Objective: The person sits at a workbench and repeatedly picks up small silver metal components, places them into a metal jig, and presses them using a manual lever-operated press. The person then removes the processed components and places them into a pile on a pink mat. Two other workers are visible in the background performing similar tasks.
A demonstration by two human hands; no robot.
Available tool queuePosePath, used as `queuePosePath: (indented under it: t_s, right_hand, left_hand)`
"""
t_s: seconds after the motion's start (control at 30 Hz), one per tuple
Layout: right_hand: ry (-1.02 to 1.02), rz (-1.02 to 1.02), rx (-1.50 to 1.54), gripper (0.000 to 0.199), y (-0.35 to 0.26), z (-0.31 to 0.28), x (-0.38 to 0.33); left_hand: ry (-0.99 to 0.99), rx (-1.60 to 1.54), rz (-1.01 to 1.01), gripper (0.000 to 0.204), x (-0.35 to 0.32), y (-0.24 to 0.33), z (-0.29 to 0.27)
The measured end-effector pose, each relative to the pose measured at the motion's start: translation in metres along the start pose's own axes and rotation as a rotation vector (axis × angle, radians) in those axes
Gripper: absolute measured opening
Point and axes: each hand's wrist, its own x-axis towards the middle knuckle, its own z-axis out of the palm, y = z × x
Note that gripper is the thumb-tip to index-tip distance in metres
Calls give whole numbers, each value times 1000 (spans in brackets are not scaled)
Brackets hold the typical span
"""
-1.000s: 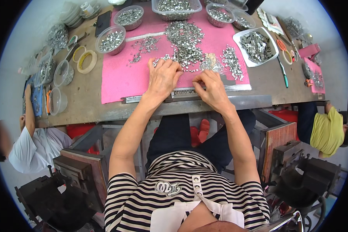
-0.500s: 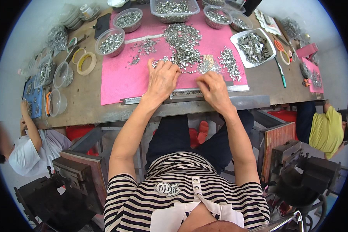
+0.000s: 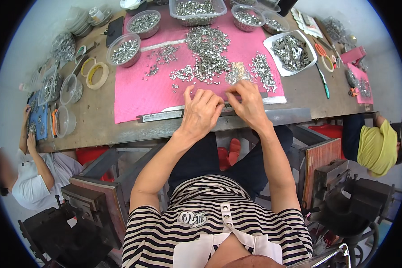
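My left hand [image 3: 201,111] is over a narrow metal rail [image 3: 161,116] at the table's front edge. Its thumb and fingers are pinched together at the rail's middle, and what they hold is too small to make out. Close on its right, my right hand [image 3: 249,106] also has thumb and fingertips pressed together over the rail, with their contents hidden. Beyond both hands, small silvery metal pieces [image 3: 208,62] lie heaped on a pink mat [image 3: 134,96]. A little patch of fine gold and silver bits [image 3: 238,73] lies just past my right hand.
Round plastic tubs [image 3: 124,50] and a rectangular tub [image 3: 198,20] of metal pieces line the back. A white tray [image 3: 311,57] stands right, near a green-handled tool [image 3: 326,89]. Tape rolls [image 3: 97,75] lie left. People sit either side: a white shirt [image 3: 33,183], a yellow shirt [image 3: 379,149].
My left hand has moved from the metal pieces on the mat toward me and right, down to the rail beside my right hand. My right hand stays near the rail.
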Motion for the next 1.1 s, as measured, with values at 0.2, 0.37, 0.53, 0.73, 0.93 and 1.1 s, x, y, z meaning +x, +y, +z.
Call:
queuePosePath:
  t_s: [0.2,0.37,0.53,0.73,0.93,1.1]
  right_hand:
    - [4,-46,39,11,-10,-6,-25]
    - [44,-98,-6,13,-10,-2,-30]
    - [36,-95,4,12,-3,-2,-18]
    - [-30,-70,-72,11,18,20,26]
    - [-51,-76,-82,9,12,17,25]
    - [-129,-40,37,7,-2,-13,-5]
  left_hand:
    - [17,-12,7,11,-3,2,2]
    - [24,-13,7,11,-5,-2,2]
    - [49,60,-62,10,8,-22,-10]
    - [4,175,-95,10,29,-51,-2]
    - [8,183,-73,9,29,-58,0]
    - [2,170,-76,6,30,-59,1]
